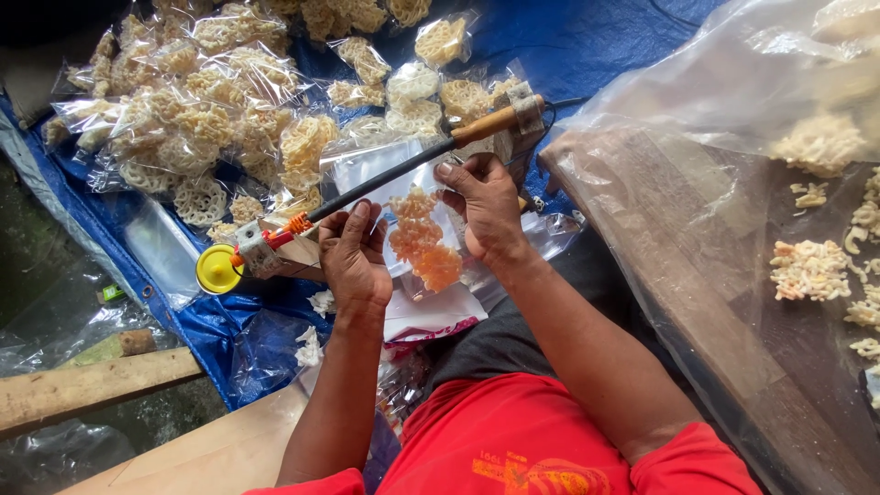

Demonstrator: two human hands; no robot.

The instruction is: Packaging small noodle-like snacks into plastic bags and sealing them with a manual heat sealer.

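Gripping crinkly clear bag [403, 197] of lacy orange crackers [422, 240] | left hand [356, 258], right hand [486, 206] grip clenched

The tarp [568, 46] is deep blue. The packed crackers [211, 101] on it are pale cream and yellowish, with a lacy, woven pattern, in clear bags. The crackers [422, 240] in the bag between the hands are orange and pinkish. The sealer [367, 183] has a black arm, a light wooden handle [486, 124], an orange coil and red wire at one end, and a bright yellow round knob [216, 269]. The shirt [513, 440] is red with an orange print. The loose crackers [811, 270] on the right are cream-white under clear plastic sheet [697, 110]. The plank [92, 385] is pale brown.
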